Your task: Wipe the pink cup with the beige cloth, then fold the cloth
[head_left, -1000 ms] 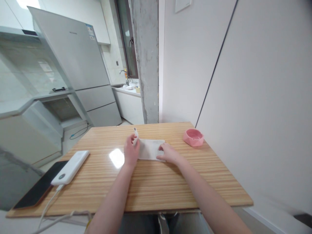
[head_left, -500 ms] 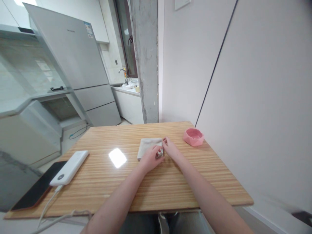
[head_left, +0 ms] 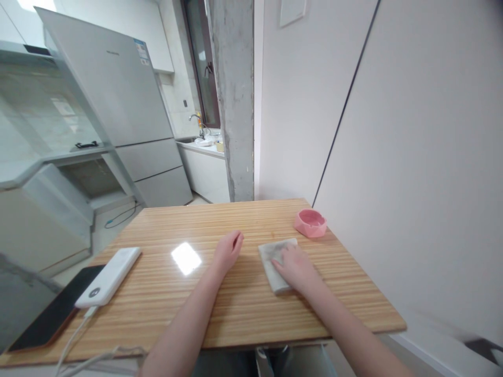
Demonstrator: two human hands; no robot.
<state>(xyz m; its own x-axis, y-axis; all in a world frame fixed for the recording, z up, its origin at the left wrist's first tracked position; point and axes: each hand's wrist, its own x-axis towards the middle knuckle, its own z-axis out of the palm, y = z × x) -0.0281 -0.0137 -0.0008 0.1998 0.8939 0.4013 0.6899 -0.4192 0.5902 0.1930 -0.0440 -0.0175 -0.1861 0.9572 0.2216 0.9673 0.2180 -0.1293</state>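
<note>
A folded light grey cloth (head_left: 277, 284) lies flat on the wooden table, right of the middle. On top of it is my right hand (head_left: 295, 266), its fingers bent down against the cloth and the thumb out to the left; the fingertips are partly hidden. My left hand (head_left: 228, 250) is curled in a loose fist over the table, to the left of the cloth and apart from it. Nothing shows in its fingers. Just beyond my right hand, a pink faceted ashtray (head_left: 310, 223) stands near the table's right edge.
A white power bank (head_left: 112, 277) with a cable (head_left: 74, 337) lies at the table's left, partly over a dark flat tablet-like slab (head_left: 47, 314). The striped wooden table (head_left: 236, 314) meets a pale wall (head_left: 353, 173) on the right. A fridge (head_left: 106, 89) stands behind.
The cloth has moved right and toward me, turned slightly, with my right hand now on it. My left hand has left the cloth, shifted left and closed.
</note>
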